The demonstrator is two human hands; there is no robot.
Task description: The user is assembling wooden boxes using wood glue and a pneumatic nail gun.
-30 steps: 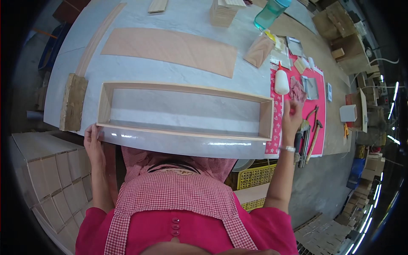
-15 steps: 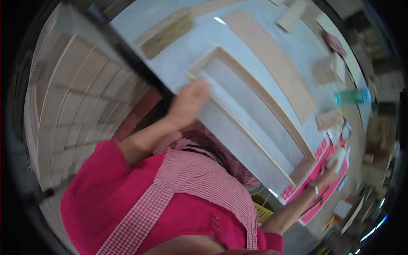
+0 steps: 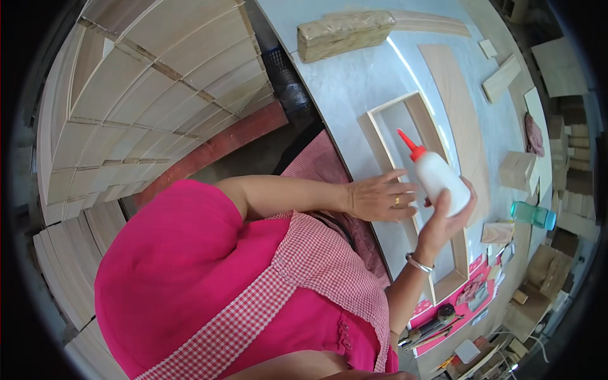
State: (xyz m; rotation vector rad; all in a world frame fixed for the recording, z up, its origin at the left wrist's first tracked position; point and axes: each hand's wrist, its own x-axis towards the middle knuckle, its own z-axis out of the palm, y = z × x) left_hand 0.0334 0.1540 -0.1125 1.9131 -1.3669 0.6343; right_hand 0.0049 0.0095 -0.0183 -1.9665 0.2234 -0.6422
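Observation:
A white squeeze bottle point(image 3: 437, 180) with a red cap and pointed nozzle is in my right hand point(image 3: 451, 215). The hand wraps round the bottle's lower part and holds it tilted above a narrow rectangular wooden frame point(image 3: 429, 128). My left hand point(image 3: 383, 197), with a ring on one finger, reaches across the frame's near long side. Its fingers are spread, close to the bottle. The frame lies on the pale worktable point(image 3: 342, 95). Part of its near side is hidden by my hands.
Beyond the frame lies a long thin wooden panel point(image 3: 453, 101). A tape-wrapped block point(image 3: 345, 37) sits at the far end. To the right are a teal bottle point(image 3: 533, 215), a wooden block point(image 3: 518, 170) and a pink mat with tools point(image 3: 437, 326). Stacked wooden boxes point(image 3: 171, 95) rise on the left.
My right hand has come from above the pink mat to over the frame with the squeeze bottle. My left hand has moved from the frame's far corner toward its middle. The view has turned.

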